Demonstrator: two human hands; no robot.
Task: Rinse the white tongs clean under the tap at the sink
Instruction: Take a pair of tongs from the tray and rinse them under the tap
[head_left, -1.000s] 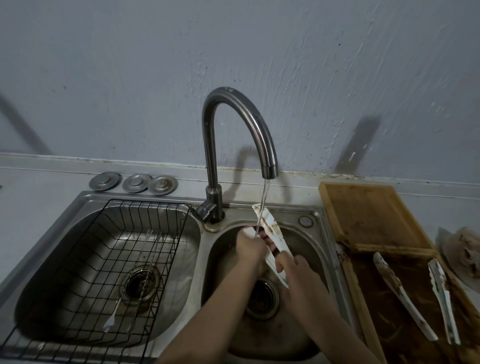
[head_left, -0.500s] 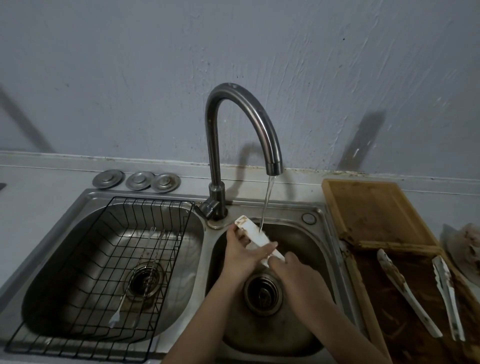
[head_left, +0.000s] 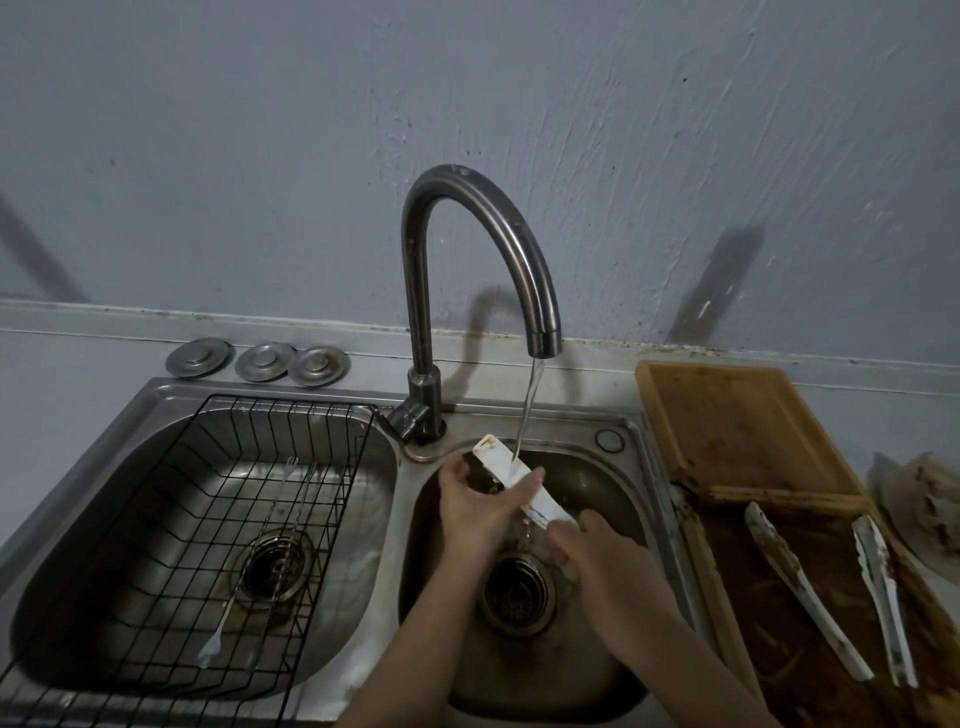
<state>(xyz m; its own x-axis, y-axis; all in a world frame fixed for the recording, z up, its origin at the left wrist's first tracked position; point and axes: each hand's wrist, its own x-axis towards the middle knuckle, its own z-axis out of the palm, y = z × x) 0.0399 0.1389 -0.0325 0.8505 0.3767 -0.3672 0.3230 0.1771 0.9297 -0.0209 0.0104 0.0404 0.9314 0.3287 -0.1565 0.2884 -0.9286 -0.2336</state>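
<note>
The white tongs (head_left: 511, 475) lie slanted over the right basin (head_left: 618, 493), their far end up and to the left, with brown stains near that end. Water runs from the curved steel tap (head_left: 498, 244) onto their middle. My left hand (head_left: 478, 504) wraps around the upper half, thumb across the top. My right hand (head_left: 602, 545) grips the lower end, which it hides.
A black wire rack (head_left: 197, 519) with a few long thin utensils sits in the left basin. Three metal sink plugs (head_left: 260, 358) rest behind it. To the right a dirty wooden tray (head_left: 753, 452) holds two more stained tongs (head_left: 800, 587). The drain strainer (head_left: 514, 587) lies under my hands.
The tongs have tilted lower and swung left, so the stream now lands on their middle instead of their upper end. My left hand has shifted its hold to wrap over them.
</note>
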